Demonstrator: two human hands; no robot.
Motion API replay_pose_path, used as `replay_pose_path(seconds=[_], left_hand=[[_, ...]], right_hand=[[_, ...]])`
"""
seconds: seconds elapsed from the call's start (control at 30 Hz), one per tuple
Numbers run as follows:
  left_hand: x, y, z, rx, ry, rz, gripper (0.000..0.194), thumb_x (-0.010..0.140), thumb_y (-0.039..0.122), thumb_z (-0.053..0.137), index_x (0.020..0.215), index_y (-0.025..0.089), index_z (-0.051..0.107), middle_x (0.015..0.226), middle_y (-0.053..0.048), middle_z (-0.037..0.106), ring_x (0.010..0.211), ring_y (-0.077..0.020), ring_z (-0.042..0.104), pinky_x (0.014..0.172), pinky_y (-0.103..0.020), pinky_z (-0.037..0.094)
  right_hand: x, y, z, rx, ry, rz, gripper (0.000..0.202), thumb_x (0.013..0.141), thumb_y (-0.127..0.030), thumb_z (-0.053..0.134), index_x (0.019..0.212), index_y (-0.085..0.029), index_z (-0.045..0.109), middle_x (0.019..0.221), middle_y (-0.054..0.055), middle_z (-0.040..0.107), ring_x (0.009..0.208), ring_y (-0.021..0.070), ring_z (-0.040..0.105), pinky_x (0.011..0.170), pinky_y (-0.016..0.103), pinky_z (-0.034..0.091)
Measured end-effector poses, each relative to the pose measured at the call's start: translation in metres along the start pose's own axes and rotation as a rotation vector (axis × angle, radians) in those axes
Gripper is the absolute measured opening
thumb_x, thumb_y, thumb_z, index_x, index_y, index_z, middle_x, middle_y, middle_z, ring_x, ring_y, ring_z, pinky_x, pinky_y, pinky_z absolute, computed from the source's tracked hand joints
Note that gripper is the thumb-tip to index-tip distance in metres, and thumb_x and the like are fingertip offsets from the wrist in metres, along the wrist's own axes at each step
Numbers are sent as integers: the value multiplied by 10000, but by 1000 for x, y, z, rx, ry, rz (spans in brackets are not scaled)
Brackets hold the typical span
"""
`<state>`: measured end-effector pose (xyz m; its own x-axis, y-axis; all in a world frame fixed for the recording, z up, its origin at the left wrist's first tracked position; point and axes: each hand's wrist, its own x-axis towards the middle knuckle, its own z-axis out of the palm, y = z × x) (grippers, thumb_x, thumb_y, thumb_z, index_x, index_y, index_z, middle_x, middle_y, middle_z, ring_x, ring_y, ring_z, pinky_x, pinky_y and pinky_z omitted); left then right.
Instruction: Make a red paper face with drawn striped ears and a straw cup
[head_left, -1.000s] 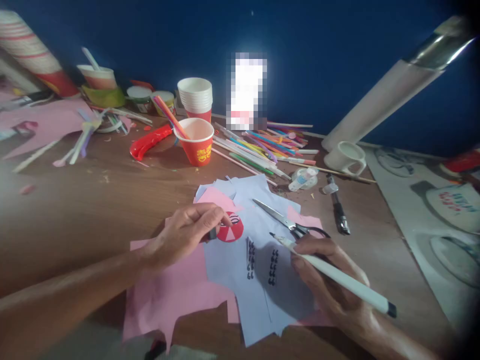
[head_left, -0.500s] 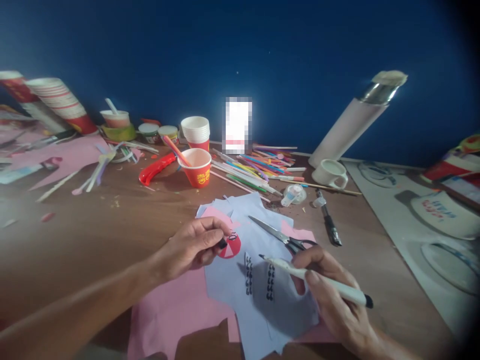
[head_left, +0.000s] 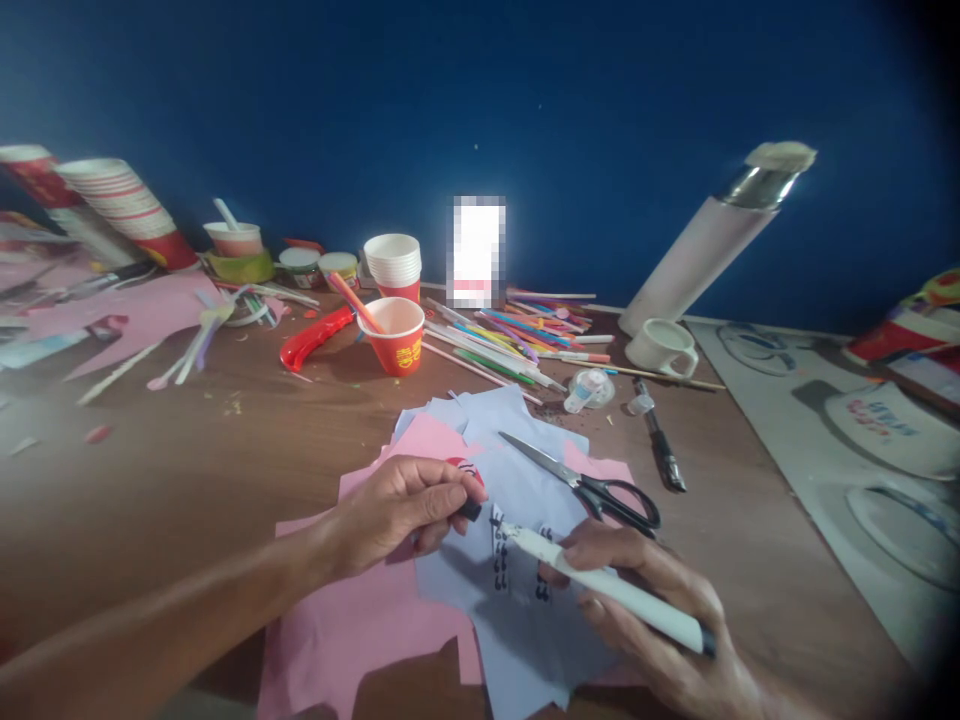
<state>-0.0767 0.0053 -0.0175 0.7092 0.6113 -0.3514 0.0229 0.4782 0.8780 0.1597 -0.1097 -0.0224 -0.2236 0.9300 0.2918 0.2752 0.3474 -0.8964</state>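
Clearly, the right hand (head_left: 679, 580) holds a marker (head_left: 630, 596), probably light and stiff, best gripped mid-barrel; the left hand (head_left: 412, 505) pinches a black cap (head_left: 470, 510).

A brown wood-grain tabletop (head_left: 187, 470) carries a red paper cup (head_left: 401, 352). Behind that cup stand stacked paper cups (head_left: 392, 268); to its right lie coloured sticks (head_left: 499, 345) and, farther right, a white mug (head_left: 654, 347); in front spreads pink paper (head_left: 337, 630).

Right-hand grip (head_left: 671, 580) holds a white marker (head_left: 641, 600); left-hand grip (head_left: 405, 500), apparently a black cap (head_left: 470, 510).
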Motion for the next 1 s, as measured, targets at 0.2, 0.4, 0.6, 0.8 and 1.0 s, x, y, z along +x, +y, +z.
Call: replay_pose_path(seconds=[0.2,0.4,0.6,0.8,1.0], left_hand=[[-2,-7,0,115,-29,-9,329,823,439,624,955,142,671,535,15,527,428,-54,423,371,-143,296],[-2,-7,2,206,-64,-39,388,821,464,609,1005,126,657,568,12,538,429,-61,409,373,-165,305],[-3,-2,4,257,-89,-66,405,808,490,604,975,126,667,589,15,550,404,-50,382,364,-168,287],[-4,-1,6,189,-153,-44,374,820,474,604,951,128,655,476,79,391,406,-50,306,387,-172,232],[-8,5,11,153,-209,-106,409,898,510,462,967,136,613,513,97,245,449,-64,200,434,-209,179]], right_hand=[[0,2,1,-174,-6,-77,292,836,-134,581,1107,-240,556,911,38,678,839,175,657,740,257,524],[0,3,6,-247,-17,-125,298,836,-144,601,1120,-227,570,971,47,685,893,166,657,819,248,523],[0,3,7,-238,-62,-145,330,835,-130,603,1154,-209,570,1036,78,676,989,206,638,867,327,524],[0,3,8,-255,-102,-178,343,831,-121,612,1165,-186,569,1062,100,668,1029,216,620,888,354,522],[9,-5,7,-274,-136,-271,354,837,-85,582,1180,-166,549,1025,96,686,1014,186,627,881,304,524]])
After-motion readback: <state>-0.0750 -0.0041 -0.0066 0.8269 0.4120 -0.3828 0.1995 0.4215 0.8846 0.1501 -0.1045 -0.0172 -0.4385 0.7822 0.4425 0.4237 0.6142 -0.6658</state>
